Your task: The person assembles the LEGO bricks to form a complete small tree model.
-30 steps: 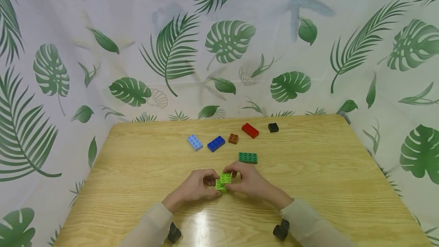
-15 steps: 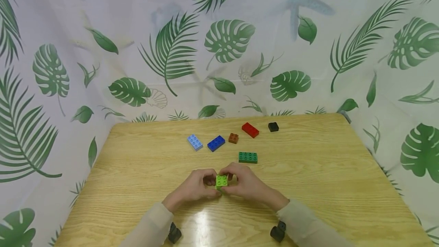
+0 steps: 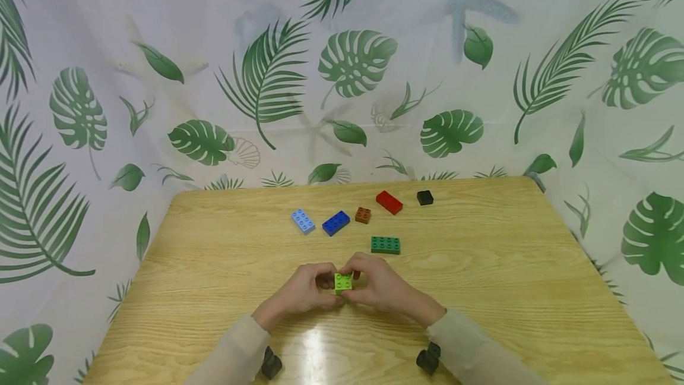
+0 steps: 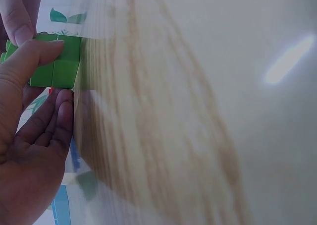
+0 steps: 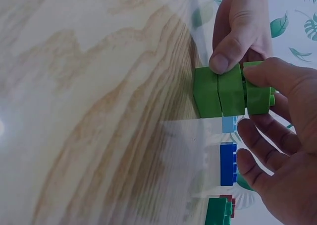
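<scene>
A stack of lime green bricks [image 3: 343,283] stands on the table between the two hands. In the right wrist view it is three high, with a thin gap beneath the top brick [image 5: 258,102]. My left hand [image 3: 306,291] steadies the lower two bricks [image 5: 219,93], its thumb against their side. The top brick is pinched between thumb and fingers of my right hand [image 3: 378,283], whose other fingers are spread. From the head view only the studded top and a bit of the front side show; the left wrist view partly hides the upper end behind fingers.
Beyond the hands lie a green brick [image 3: 385,245], a light blue brick [image 3: 303,221], a dark blue brick [image 3: 336,223], a brown brick [image 3: 363,215], a red brick [image 3: 389,202] and a black brick [image 3: 425,198]. A leaf-print cloth [image 3: 291,159] hangs behind the wooden table [image 3: 214,218].
My right hand has moved slightly left, bringing its lime brick from an offset position to squarely over the lower ones. The left hand has stayed in place.
</scene>
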A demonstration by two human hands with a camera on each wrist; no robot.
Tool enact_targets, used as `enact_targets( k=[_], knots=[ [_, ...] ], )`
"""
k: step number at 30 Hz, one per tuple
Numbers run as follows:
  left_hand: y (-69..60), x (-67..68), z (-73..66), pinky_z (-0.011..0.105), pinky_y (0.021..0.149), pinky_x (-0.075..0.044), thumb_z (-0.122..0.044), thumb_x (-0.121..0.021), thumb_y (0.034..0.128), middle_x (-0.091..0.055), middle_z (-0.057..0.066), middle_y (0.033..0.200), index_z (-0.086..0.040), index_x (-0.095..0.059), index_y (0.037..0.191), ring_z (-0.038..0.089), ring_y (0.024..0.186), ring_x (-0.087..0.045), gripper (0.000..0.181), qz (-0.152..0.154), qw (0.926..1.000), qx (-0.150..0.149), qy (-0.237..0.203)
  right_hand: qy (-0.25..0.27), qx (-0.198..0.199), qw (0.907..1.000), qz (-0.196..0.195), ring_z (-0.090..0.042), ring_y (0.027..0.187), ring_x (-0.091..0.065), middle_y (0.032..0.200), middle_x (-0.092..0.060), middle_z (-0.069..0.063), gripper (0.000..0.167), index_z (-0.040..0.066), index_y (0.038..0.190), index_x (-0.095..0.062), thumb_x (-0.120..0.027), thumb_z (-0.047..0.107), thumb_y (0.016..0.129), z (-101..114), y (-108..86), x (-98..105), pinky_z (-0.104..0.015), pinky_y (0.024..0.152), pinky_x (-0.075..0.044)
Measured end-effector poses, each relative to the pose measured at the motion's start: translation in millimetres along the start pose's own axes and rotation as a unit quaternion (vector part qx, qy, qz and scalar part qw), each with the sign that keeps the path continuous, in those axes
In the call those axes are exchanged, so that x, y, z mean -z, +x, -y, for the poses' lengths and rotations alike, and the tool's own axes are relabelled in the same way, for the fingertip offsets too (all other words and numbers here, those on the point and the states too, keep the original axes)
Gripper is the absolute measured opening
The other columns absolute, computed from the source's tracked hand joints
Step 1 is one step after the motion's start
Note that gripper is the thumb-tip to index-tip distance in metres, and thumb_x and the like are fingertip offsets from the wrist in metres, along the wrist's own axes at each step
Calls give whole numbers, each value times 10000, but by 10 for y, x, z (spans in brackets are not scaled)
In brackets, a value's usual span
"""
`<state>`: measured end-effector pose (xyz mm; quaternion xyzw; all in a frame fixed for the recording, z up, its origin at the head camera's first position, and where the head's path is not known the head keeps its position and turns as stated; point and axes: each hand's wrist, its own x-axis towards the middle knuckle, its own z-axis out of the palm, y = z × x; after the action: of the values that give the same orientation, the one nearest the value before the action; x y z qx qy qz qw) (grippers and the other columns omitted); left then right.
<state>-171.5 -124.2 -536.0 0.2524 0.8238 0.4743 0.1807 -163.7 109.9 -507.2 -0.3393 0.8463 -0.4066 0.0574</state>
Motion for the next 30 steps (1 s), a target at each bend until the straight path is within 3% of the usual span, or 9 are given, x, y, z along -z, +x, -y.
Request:
enact_targets(
  k=[13, 20, 30],
  knots=[
    [-2, -4, -25, 243, 871, -554, -182, -859, 879, -744, -19, 1053, -171, -728, 1071, 71, 947, -669, 232, -10, 10000, 76, 1, -225, -187, 9996, -16, -208, 969, -659, 1085, -706, -22, 288, 89, 1160, -752, -844, 94, 887, 31, -11, -24, -354, 859, -595],
    [-5, -1, -16, 242, 861, -553, -189, -860, 882, -747, 2, 1054, -157, -726, 1074, 79, 947, -668, 236, -5, 10000, 9, 6, -539, -32, 9985, -21, -200, 974, -668, 1097, -730, -6, 294, 108, 1173, -757, -849, 149, 896, 16, -6, -14, -345, 854, -584],
    [-3, -5, -17, 252, 867, -555, -200, -865, 877, -760, -11, 1041, -167, -743, 1082, 100, 950, -677, 241, -65, 10000, -38, 35, -128, -78, 9997, -179, -197, 971, -679, 1093, -734, -2, 320, 114, 1203, -735, -844, 124, 902, -58, -43, -71, -371, 878, -587]
  ],
)
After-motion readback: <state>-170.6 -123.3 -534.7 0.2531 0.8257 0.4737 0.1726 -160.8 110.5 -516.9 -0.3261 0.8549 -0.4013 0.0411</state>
